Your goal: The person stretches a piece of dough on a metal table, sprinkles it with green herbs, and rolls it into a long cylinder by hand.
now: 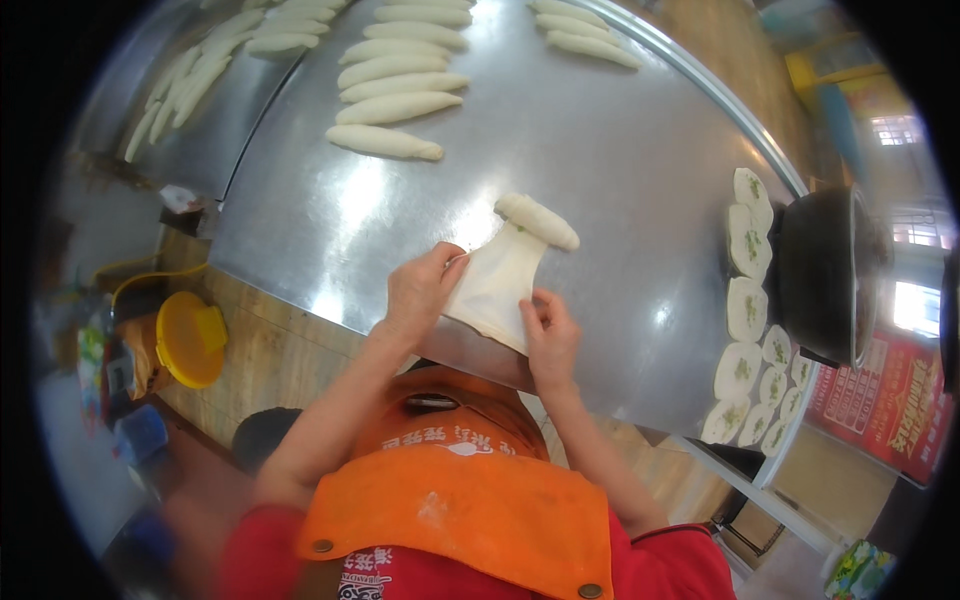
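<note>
My left hand (424, 288) pinches the left edge of a thin, stretched dough sheet (499, 281) between thumb and fingers. The sheet's right edge is in the fingers of my right hand (551, 330). At its far end the sheet is rolled into a thick dough roll (538, 221), lying on the steel table (630, 247); a bit of green filling shows beside the roll. The near end of the sheet reaches the table's front edge. Beyond my left hand lies a row of tapered dough rolls (405, 84).
More dough rolls lie at the far left (199, 75) and far right (589, 34). Flat dough pieces with chopped greens (748, 307) line the right side beside a large dark pot (821, 274). A yellow lid (191, 340) is low at the left, off the table.
</note>
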`<state>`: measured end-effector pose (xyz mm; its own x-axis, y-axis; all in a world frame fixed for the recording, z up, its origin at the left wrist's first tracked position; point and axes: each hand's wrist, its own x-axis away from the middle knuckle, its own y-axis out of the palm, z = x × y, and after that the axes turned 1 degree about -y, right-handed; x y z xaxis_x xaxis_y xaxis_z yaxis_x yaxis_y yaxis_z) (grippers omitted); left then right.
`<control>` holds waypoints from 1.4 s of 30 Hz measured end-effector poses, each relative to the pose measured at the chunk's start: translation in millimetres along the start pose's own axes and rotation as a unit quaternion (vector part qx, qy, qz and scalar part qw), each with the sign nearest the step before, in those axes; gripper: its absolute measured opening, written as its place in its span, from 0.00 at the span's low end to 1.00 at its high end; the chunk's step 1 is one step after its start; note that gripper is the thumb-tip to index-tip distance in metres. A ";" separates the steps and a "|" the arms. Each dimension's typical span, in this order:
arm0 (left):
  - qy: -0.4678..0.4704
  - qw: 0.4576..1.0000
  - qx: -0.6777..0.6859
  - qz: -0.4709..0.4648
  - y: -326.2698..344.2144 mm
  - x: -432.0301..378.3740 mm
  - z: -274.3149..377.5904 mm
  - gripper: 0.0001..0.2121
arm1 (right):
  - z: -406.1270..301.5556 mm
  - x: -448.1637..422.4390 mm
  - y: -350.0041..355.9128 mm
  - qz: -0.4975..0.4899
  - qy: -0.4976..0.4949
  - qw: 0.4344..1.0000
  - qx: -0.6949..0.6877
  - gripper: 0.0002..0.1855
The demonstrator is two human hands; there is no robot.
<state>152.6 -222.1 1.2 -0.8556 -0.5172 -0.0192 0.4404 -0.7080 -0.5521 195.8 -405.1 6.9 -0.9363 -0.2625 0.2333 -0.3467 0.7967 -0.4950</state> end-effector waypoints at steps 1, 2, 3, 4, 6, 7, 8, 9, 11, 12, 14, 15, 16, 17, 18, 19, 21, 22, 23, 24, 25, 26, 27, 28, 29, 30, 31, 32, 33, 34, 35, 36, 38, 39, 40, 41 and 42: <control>0.072 0.995 -0.075 -0.005 -2.0 -1.1 -2.1 0.06 | 3.4 2.4 -1.4 0.018 -0.047 0.998 0.025 0.13; 0.071 0.995 -0.072 -0.006 -4.2 -2.8 -4.4 0.06 | 5.7 4.8 -3.0 0.035 -0.094 0.994 0.050 0.15; 0.121 0.987 -0.105 0.007 -6.2 -3.5 -8.1 0.07 | 6.3 8.6 -4.5 0.033 -0.091 0.994 0.055 0.15; 0.170 0.976 -0.138 0.020 -8.0 -4.0 -12.0 0.08 | 5.5 12.4 -6.0 0.058 -0.155 0.981 0.103 0.16; 0.187 0.969 -0.163 0.019 -13.1 -5.6 -18.7 0.09 | 7.3 19.4 -8.3 0.077 -0.220 0.960 0.154 0.18; 0.208 0.959 -0.192 0.019 -14.6 -6.3 -21.3 0.10 | 9.8 22.9 -9.1 0.075 -0.228 0.953 0.187 0.17; 0.232 0.949 -0.212 0.038 -14.9 -6.0 -23.6 0.11 | 11.2 25.4 -10.2 0.072 -0.236 0.944 0.220 0.17; 0.229 0.949 -0.212 0.043 -15.9 -6.0 -22.9 0.11 | 9.9 25.1 -11.1 0.069 -0.241 0.943 0.221 0.17; 0.216 0.942 -0.256 0.038 -19.6 -5.0 -19.4 0.13 | 5.7 22.4 -13.2 0.045 -0.069 0.995 0.064 0.15; 0.211 0.941 -0.260 0.042 -23.6 -5.2 -17.5 0.13 | 1.4 11.4 -16.0 0.039 -0.073 0.995 0.063 0.15; 0.206 0.937 -0.272 0.072 -25.8 -6.9 -15.0 0.16 | -13.2 -31.2 -22.6 0.113 -0.316 0.925 0.179 0.16; 0.203 0.937 -0.275 0.074 -26.8 -4.2 -19.9 0.16 | -30.7 -49.1 -19.0 0.101 -0.302 0.928 0.193 0.19; 0.179 0.942 -0.271 0.079 -25.4 -0.9 -27.8 0.17 | -45.0 -66.7 -14.1 0.090 -0.288 0.930 0.208 0.22; 0.156 0.948 -0.266 0.085 -24.9 1.0 -30.7 0.18 | -49.3 -84.8 -6.6 0.091 -0.290 0.930 0.206 0.22; 0.159 0.947 -0.265 0.086 -24.4 3.6 -25.5 0.18 | -51.6 -102.1 0.2 0.089 -0.284 0.915 0.274 0.26; 0.184 0.947 -0.257 0.065 -25.8 12.3 -16.9 0.19 | -52.5 -109.1 7.0 0.084 -0.278 0.895 0.338 0.30; 0.247 0.938 -0.242 -0.006 -19.8 35.6 -3.4 0.21 | -43.4 -94.5 17.7 0.052 -0.294 0.889 0.348 0.33; 0.280 0.929 -0.237 -0.054 -16.0 48.9 3.7 0.23 | -41.4 -82.4 24.2 0.018 -0.313 0.880 0.356 0.35; 0.277 0.910 -0.267 -0.157 -16.6 60.3 11.7 0.25 | -39.3 -64.3 28.9 0.008 -0.327 0.878 0.349 0.35; 0.274 0.914 -0.246 -0.172 -14.0 75.8 7.2 0.26 | -38.9 -41.3 32.9 -0.006 -0.345 0.875 0.340 0.34; 0.268 0.918 -0.225 -0.187 -9.7 89.1 -1.8 0.27 | -39.5 -18.8 34.6 -0.017 -0.352 0.872 0.340 0.34; 0.262 0.921 -0.221 -0.185 -4.1 95.7 -8.5 0.27 | -38.9 2.3 32.3 -0.063 -0.373 0.873 0.308 0.33; 0.302 0.911 -0.232 -0.159 -2.2 98.0 -10.8 0.27 | -39.1 13.2 30.2 -0.105 -0.392 0.872 0.272 0.32; 0.340 0.898 -0.244 -0.134 -1.3 99.6 -12.4 0.27 | -36.7 13.9 26.6 -0.108 -0.392 0.872 0.273 0.32; 0.336 0.900 -0.244 -0.134 1.0 98.7 -13.2 0.27 | -33.2 12.1 20.6 -0.091 -0.406 0.870 0.264 0.31; 0.326 0.904 -0.243 -0.129 1.8 91.6 -8.2 0.27 | -35.0 10.7 16.2 -0.071 -0.419 0.869 0.255 0.29; 0.315 0.909 -0.242 -0.123 1.2 86.8 -5.6 0.27 | -38.3 4.7 17.5 -0.072 -0.418 0.869 0.255 0.29; 0.314 0.909 -0.243 -0.125 -0.2 85.8 -6.1 0.27 | -43.2 -7.7 22.0 -0.062 -0.369 0.898 0.233 0.28; 0.297 0.909 -0.247 -0.155 -1.1 82.7 -5.3 0.27 | -50.2 -19.9 24.8 -0.047 -0.320 0.922 0.211 0.27; 0.278 0.908 -0.253 -0.186 -3.2 80.5 -4.6 0.27 | -50.5 -27.3 28.0 -0.031 -0.335 0.907 0.255 0.23; 0.279 0.907 -0.254 -0.187 -5.2 78.2 -2.5 0.27 | -46.5 -32.5 28.8 -0.030 -0.334 0.907 0.253 0.23; 0.281 0.902 -0.264 -0.196 -7.4 76.3 -0.1 0.28 | -39.6 -37.8 29.2 -0.061 -0.341 0.912 0.219 0.22; 0.281 0.897 -0.270 -0.207 -9.1 74.3 2.1 0.29 | -33.1 -55.7 23.2 -0.094 -0.344 0.916 0.186 0.20; 0.280 0.894 -0.273 -0.217 -10.2 73.4 2.9 0.29 | -32.3 -71.7 17.6 -0.097 -0.329 0.921 0.185 0.19; 0.278 0.891 -0.277 -0.227 -11.7 73.3 3.6 0.30 | -34.9 -85.8 15.2 -0.103 -0.314 0.926 0.182 0.18; 0.276 0.891 -0.278 -0.228 -12.9 72.8 4.4 0.30 | -39.7 -100.6 13.6 -0.105 -0.314 0.926 0.180 0.18; 0.278 0.896 -0.268 -0.217 -13.2 71.4 5.6 0.32 | -53.6 -113.8 10.2 -0.078 -0.296 0.932 0.196 0.18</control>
<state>87.2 -252.4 11.8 -0.9836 0.1770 -0.0358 -0.0338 -0.3752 -0.9263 301.8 -337.9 20.1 -0.6996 -0.7049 -0.1171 -0.3655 0.4939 -0.7890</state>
